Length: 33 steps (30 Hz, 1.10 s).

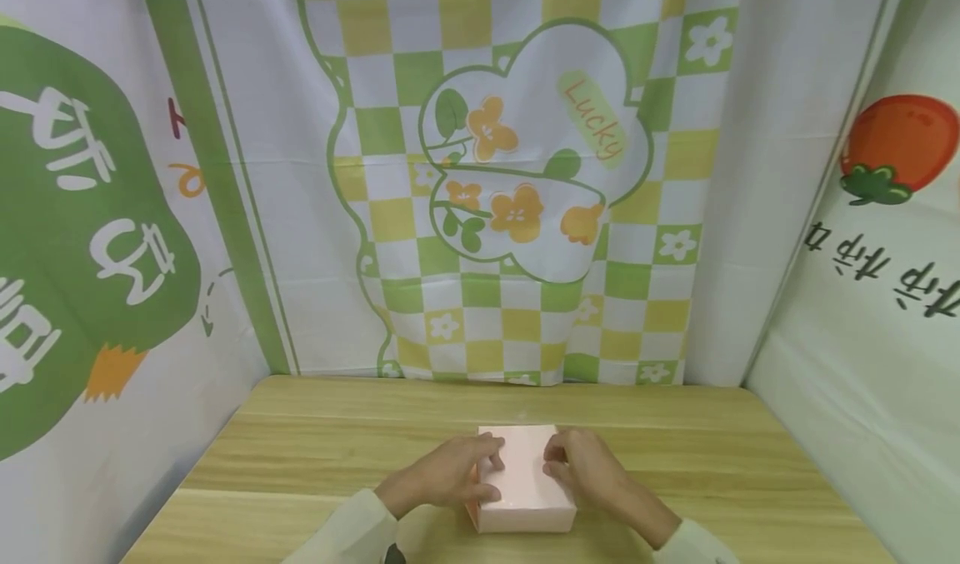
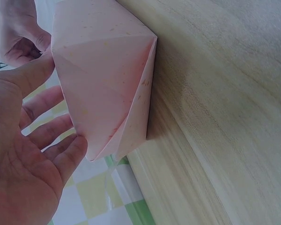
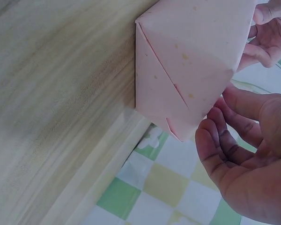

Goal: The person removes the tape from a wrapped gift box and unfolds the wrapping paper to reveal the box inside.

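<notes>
A box wrapped in pink paper (image 1: 525, 481) lies on the wooden table, its gold flecks visible in the wrist views. On its left end the paper stands in a loose, folded flap (image 2: 136, 103). My left hand (image 1: 457, 472) rests at the box's upper left edge, fingers spread and fairly straight, thumb toward the near side. At the upper right edge, my right hand (image 1: 588, 468) has its fingers curled and thumb close to the index finger, tips at the paper; I cannot tell whether they pinch it. The right end (image 3: 164, 79) shows flatter diagonal folds.
The wooden table (image 1: 337, 431) extends around the box on all sides. Behind it hangs a green and yellow checked curtain (image 1: 517, 331). Printed white cloth walls (image 1: 862, 381) stand at the left and right.
</notes>
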Each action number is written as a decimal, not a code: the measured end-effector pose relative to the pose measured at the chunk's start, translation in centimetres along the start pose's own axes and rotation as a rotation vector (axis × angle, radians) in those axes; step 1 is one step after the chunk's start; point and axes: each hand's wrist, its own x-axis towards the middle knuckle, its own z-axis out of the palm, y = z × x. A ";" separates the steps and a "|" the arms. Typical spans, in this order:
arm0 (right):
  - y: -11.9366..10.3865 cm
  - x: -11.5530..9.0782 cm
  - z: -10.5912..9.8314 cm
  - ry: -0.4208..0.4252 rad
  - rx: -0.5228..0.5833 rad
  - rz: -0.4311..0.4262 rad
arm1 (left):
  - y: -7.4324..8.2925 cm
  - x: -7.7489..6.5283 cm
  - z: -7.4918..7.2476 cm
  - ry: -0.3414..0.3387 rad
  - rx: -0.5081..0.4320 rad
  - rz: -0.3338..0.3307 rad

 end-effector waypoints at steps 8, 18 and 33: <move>0.4 0.1 0.1 -0.001 -0.005 0.006 | 0.1 -0.1 -0.1 -0.002 -0.006 -0.011; 0.2 0.0 0.0 0.015 0.013 0.017 | 0.3 -0.1 -0.2 -0.004 -0.008 -0.016; 0.2 0.2 -0.1 -0.032 -0.016 -0.022 | 0.2 -0.1 -0.2 -0.003 -0.009 0.004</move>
